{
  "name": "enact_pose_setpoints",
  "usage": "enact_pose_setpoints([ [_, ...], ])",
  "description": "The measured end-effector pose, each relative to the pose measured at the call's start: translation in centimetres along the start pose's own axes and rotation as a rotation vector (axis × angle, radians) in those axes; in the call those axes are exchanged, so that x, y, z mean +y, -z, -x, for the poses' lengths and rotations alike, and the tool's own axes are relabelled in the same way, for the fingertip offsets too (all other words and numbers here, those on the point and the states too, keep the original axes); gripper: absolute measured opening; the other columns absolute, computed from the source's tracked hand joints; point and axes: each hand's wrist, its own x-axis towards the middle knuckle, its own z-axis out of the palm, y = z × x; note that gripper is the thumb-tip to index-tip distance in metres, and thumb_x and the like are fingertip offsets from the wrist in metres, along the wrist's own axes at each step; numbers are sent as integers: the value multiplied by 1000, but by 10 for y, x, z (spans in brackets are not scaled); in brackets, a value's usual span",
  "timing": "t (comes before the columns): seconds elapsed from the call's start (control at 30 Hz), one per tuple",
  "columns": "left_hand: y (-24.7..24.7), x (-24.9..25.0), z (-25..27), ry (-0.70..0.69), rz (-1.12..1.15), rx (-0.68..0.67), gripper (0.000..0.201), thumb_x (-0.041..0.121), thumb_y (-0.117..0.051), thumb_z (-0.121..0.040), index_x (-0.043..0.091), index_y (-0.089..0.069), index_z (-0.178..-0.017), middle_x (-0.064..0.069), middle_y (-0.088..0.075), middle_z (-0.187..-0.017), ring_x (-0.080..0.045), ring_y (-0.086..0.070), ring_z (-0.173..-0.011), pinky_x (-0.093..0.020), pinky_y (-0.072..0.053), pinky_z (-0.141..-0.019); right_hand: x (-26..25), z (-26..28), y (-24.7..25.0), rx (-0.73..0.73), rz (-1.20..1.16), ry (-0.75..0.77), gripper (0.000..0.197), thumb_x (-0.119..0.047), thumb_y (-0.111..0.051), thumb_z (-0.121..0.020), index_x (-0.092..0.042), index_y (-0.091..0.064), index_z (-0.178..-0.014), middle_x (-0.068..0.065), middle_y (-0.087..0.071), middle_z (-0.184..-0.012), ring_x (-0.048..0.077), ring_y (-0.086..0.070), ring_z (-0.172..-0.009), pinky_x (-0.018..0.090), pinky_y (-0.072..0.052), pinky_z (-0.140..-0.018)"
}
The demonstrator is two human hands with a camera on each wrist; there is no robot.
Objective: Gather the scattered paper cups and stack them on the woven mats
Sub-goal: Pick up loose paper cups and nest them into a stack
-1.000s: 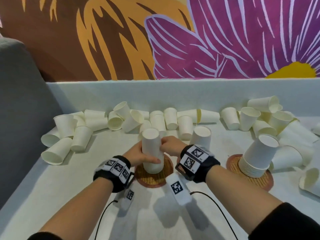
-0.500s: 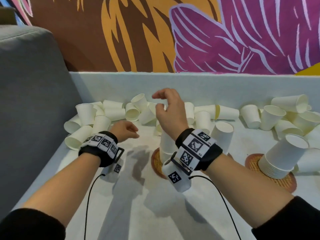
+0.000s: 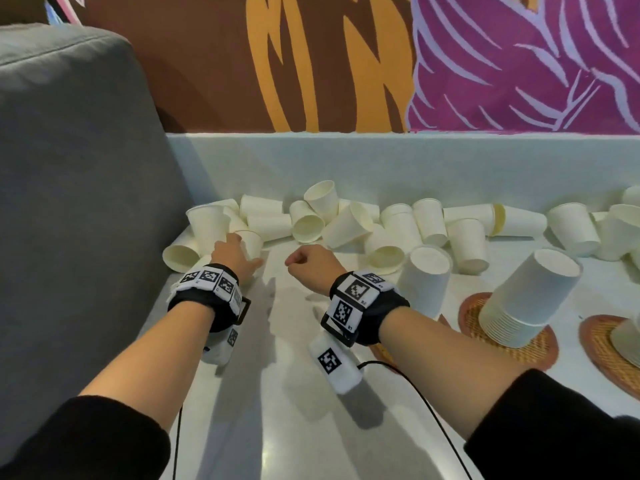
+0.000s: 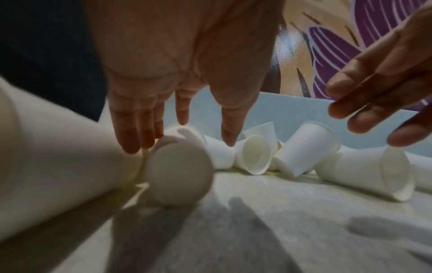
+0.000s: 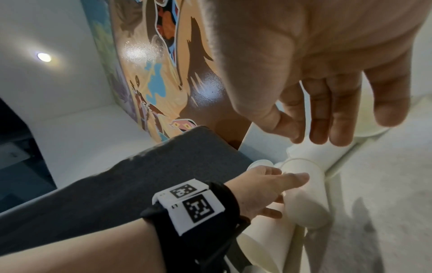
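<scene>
Many white paper cups (image 3: pixel 346 223) lie scattered along the back wall. My left hand (image 3: pixel 242 254) reaches an upside-down cup (image 3: pixel 250 241) at the left end of the pile. In the left wrist view its straight fingers (image 4: pixel 135 136) touch that cup (image 4: pixel 180 171) on one side, while the thumb stands apart on the other. My right hand (image 3: pixel 304 259) hovers beside it, loosely curled and holding nothing. A cup stack (image 3: pixel 426 282) stands on the near woven mat (image 3: pixel 382 351), mostly hidden by my right wrist. A taller, leaning stack (image 3: pixel 530 296) sits on a second mat (image 3: pixel 512 344).
A grey sofa arm (image 3: pixel 79 202) rises directly left of the table. The pale back ledge (image 3: pixel 381 168) stands behind the cups. A third mat (image 3: pixel 602 355) with cups sits at the right edge. Black cables (image 3: pixel 433 420) trail across the near tabletop.
Both hands have left the stack on the near mat. My left hand moved to the far left and touches an upturned cup; the right hand dropped from its raised position.
</scene>
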Motion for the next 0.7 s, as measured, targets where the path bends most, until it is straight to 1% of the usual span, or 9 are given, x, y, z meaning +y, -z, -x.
enact_pose_setpoints([
  [0.07,-8,-2,-6,14,13,-28,77,35,-66,-82,3,-26,-140,-21,-48,-132,-39,-50,-119,-40,-40,-94,0,-11,-9,-37,-1,-56,27,-15,-52,-89,-6,-65,-111,10,-64,-119,25,-58,-111,33,-45,-96],
  [0.13,-17,-3,-9,10,137,-24,73,30,-66,-82,1,-29,-138,-21,-49,-132,-38,-51,-118,-38,-39,-91,-2,-19,-16,-83,24,-104,35,-22,-52,-91,-7,-58,-122,11,-59,-128,26,-55,-116,34,-44,-97],
  [0.23,-21,-3,-9,5,425,-15,59,23,-63,-86,-2,-37,-133,-19,-53,-123,-32,-53,-103,-32,-38,-79,-2,-27,-22,-119,94,-189,60,-39,-46,-95,-2,-36,-140,14,-44,-143,28,-46,-128,34,-37,-100],
  [0.3,-16,1,-5,31,603,-58,55,23,-59,-89,-2,-37,-133,-14,-53,-110,-26,-52,-92,-30,-43,-71,-2,-33,-26,-110,21,-272,72,-51,-42,-93,1,-30,-142,16,-45,-139,30,-49,-123,33,-40,-90],
  [0.37,-11,3,0,25,714,-189,58,28,-58,-90,2,-33,-137,-12,-54,-109,-25,-57,-93,-32,-50,-69,-3,-40,-32,-85,-214,-336,71,-56,-44,-90,0,-43,-134,13,-56,-116,28,-57,-101,29,-44,-72],
  [0.43,-5,7,8,-78,688,-335,57,29,-59,-90,7,-35,-137,-12,-55,-116,-25,-59,-99,-34,-53,-77,-4,-47,-37,-22,-499,-387,62,-55,-54,-84,-5,-57,-120,9,-61,-105,27,-61,-90,29,-47,-68],
  [0.5,4,8,13,-220,542,-394,53,28,-63,-88,13,-41,-134,-7,-53,-119,-19,-56,-101,-28,-50,-78,-4,-52,-39,65,-654,-422,46,-45,-65,-79,-9,-60,-108,12,-63,-102,28,-64,-86,34,-50,-69],
  [0.6,28,-2,9,-333,246,-288,50,34,-71,-81,18,-54,-125,-1,-58,-123,-12,-52,-99,-23,-40,-83,-2,-54,-39,58,-580,-374,37,-35,-67,-78,-21,-59,-112,13,-59,-108,25,-64,-85,40,-54,-74],
  [0.7,48,-27,0,-221,69,-202,60,27,-81,-71,19,-56,-124,-4,-54,-129,-20,-53,-108,-27,-42,-88,2,-53,-32,106,-525,-347,56,-29,-71,-77,-12,-44,-123,8,-56,-108,18,-59,-76,43,-54,-78],
])
